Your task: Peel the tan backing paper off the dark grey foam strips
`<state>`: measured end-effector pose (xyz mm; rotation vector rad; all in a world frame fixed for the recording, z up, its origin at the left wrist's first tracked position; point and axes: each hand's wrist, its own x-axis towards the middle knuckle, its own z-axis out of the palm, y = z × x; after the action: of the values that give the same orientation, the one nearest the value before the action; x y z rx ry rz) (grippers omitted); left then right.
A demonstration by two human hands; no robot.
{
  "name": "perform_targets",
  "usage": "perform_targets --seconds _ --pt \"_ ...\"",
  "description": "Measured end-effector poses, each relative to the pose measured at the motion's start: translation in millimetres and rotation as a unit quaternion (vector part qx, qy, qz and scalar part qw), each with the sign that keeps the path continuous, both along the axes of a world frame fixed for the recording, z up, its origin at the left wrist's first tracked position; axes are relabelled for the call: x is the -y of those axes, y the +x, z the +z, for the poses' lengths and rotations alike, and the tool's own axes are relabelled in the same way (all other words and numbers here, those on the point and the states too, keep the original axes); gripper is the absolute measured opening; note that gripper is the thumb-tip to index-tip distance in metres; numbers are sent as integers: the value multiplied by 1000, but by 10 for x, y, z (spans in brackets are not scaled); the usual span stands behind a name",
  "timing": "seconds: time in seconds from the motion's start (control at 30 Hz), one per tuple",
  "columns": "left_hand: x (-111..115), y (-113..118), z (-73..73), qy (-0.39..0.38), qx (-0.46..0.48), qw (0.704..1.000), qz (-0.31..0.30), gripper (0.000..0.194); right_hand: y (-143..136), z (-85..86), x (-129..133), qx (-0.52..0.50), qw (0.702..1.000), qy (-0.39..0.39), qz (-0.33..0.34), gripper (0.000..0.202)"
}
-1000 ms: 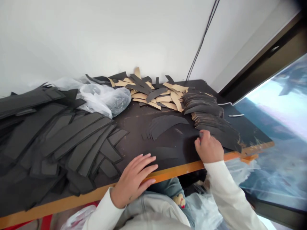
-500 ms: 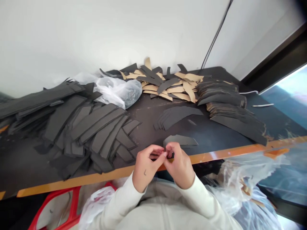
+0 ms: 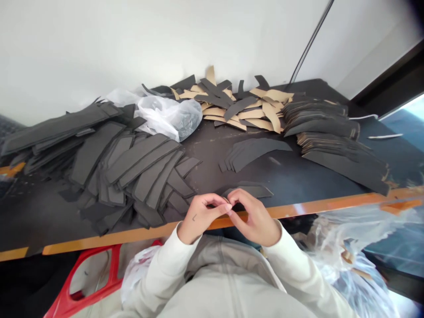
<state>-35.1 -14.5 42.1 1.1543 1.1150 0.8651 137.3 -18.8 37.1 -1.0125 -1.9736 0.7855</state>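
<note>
My left hand (image 3: 203, 215) and my right hand (image 3: 255, 215) meet at the table's front edge, thumbs and fingers pinched together. A thin dark strip shows at their fingertips, mostly hidden by the fingers. Just beyond them lie a few dark flat pieces (image 3: 253, 190) with angled ends. Farther back is a fanned row of curved dark pieces (image 3: 258, 152). To the left of my hands spreads a large heap of dark grey strips (image 3: 142, 170), thick and foam-like.
Tan and black curved strips (image 3: 238, 106) lie in a pile by the wall. Stacked dark pieces (image 3: 341, 161) stand at the right. A clear plastic bag (image 3: 168, 115) rests behind the heap. Below the table are a red frame (image 3: 114, 265) and plastic bags (image 3: 357, 251).
The view has shifted slightly, so the table contents sit higher and farther right. My fingertips have drawn closer together, and my right hand is lower over the pieces behind it.
</note>
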Motion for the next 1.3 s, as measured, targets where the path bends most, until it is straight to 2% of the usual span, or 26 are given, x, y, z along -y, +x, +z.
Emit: perform_targets --seconds 0.17,0.3,0.4,0.47,0.57,0.7,0.77,0.8,0.87,0.93,0.97,1.03,1.1,1.17,1.3 --pt "-5 -3 -22 -11 64 998 7 35 4 8 -32 -37 999 -11 5 7" --pt "-11 3 -49 -3 71 997 3 35 -1 -37 -59 -53 999 -8 -3 6" --pt "-10 1 -65 10 66 998 2 36 -4 -102 -64 -91 995 -45 -2 6" --pt "-7 -12 -74 24 59 998 27 37 0 -152 -63 -168 981 -95 -13 8" --pt "-6 -69 -84 53 27 993 99 35 39 -217 -74 -309 939 -141 -61 11" --pt "-18 -204 -98 109 -68 977 172 28 158 -284 -113 -376 905 -154 -128 21" --pt "-26 -274 -101 140 -137 959 205 25 219 -314 -128 -452 863 -182 -135 20" --pt "-30 -307 -100 153 -175 948 219 24 244 -326 -132 -511 824 -204 -132 16" --pt "-41 -369 -93 173 -256 920 240 23 280 -337 -130 -634 724 -245 -119 7" --pt "-58 -428 -85 184 -332 889 255 22 297 -321 -119 -712 638 -270 -115 8" --pt "-70 -456 -82 187 -368 873 262 21 299 -299 -109 -732 612 -275 -115 9" --pt "-96 -500 -72 194 -430 840 267 21 282 -231 -83 -755 585 -274 -114 12" --pt "-109 -512 -44 213 -474 818 246 22 236 -134 -43 -764 580 -264 -107 13" --pt "-90 -471 17 252 -480 813 214 25 158 -26 14 -760 589 -258 -94 13" --pt "65 -222 206 406 -372 819 162 38 -53 144 164 -721 637 -268 -48 11"
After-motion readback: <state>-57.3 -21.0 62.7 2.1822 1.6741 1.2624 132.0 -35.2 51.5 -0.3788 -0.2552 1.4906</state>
